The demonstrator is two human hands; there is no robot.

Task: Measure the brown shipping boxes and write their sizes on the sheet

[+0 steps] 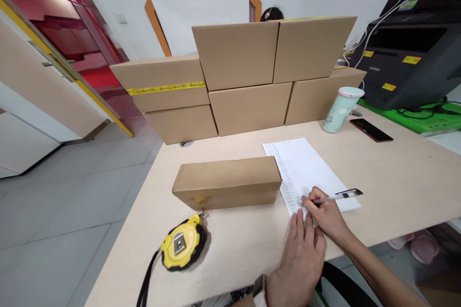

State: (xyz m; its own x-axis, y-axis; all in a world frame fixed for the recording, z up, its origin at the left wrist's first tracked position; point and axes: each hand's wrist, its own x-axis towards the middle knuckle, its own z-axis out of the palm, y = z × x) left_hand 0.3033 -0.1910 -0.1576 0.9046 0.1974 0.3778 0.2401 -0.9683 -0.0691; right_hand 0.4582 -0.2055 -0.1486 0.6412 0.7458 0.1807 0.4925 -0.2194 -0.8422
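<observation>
My right hand (pixel 326 214) is closed in a writing grip on a pen (pixel 342 195), its tip on the lower left corner of a white printed sheet (pixel 309 170). Beside it my left hand (pixel 300 259) lies flat with its fingers stretched out, fingertips pressing the sheet's near edge. A long flat cardboard box (pixel 226 182) lies just left of the sheet. In front of that box sits a yellow and black tape measure (pixel 183 243) with a black strap hanging off the table's edge.
Several cardboard boxes (pixel 248 76) are stacked like a wall at the back of the light wooden table (pixel 396 177). A mint cup (pixel 340 109), a dark phone (pixel 370 130) and a black printer (pixel 410 53) stand at the right. A person's head shows behind the boxes. Grey floor lies left.
</observation>
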